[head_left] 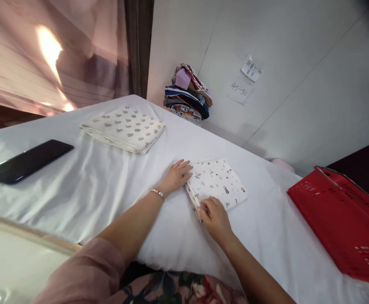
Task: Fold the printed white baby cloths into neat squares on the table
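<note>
A folded white cloth (217, 179) with a small scattered print lies on the white-covered table in front of me. My left hand (176, 176) rests at its left edge, fingers stretched out and the tips touching the fabric. At the near left corner, the curled fingers and thumb of my right hand (215, 216) grip the folded layers. That hand covers part of the near edge. Farther left lies a second folded white cloth (124, 128) with rows of grey printed shapes, apart from both hands.
A black phone-like slab (29, 160) lies at the left of the table (98, 198). On the right stands a red plastic basket (339, 223). Folded clothes (189, 95) are stacked beyond the far edge by the wall, where paper notes (239, 90) hang. A pink curtain (86, 55) hangs far left.
</note>
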Available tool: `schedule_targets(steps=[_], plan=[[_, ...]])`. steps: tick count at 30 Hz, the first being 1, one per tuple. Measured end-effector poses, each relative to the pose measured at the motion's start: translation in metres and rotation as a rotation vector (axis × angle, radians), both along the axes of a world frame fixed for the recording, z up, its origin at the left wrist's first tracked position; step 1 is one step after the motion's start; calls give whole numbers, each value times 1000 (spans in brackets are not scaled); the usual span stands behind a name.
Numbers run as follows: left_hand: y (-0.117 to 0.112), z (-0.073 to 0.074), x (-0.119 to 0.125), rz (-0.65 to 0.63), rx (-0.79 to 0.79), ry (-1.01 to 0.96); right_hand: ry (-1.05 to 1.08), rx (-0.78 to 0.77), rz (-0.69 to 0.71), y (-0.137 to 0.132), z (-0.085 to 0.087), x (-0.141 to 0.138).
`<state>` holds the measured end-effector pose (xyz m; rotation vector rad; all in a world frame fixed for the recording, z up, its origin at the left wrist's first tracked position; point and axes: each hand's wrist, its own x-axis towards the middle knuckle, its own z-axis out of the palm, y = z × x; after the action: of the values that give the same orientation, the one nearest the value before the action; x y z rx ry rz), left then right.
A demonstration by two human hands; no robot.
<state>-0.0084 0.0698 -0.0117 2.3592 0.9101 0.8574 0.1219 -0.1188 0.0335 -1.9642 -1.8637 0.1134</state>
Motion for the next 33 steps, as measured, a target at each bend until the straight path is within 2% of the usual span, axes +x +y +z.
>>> schedule_targets(steps=[2, 7, 11, 24, 33], plan=[[-5, 7, -4, -44, 53, -38, -64, -10, -25, -4, -2, -5], [-22, 30, -11, -271, 91, 13, -105, -69, -68, -6, -6, -7], [-28, 34, -10, -377, 105, 90, -113, -117, -77, -5, -7, -6], [-25, 19, -6, -373, 126, 90, -236, -104, -17, -1, -9, -11], [-27, 29, -13, -429, 9, 200, -275, -169, -79, -6, -6, -21]])
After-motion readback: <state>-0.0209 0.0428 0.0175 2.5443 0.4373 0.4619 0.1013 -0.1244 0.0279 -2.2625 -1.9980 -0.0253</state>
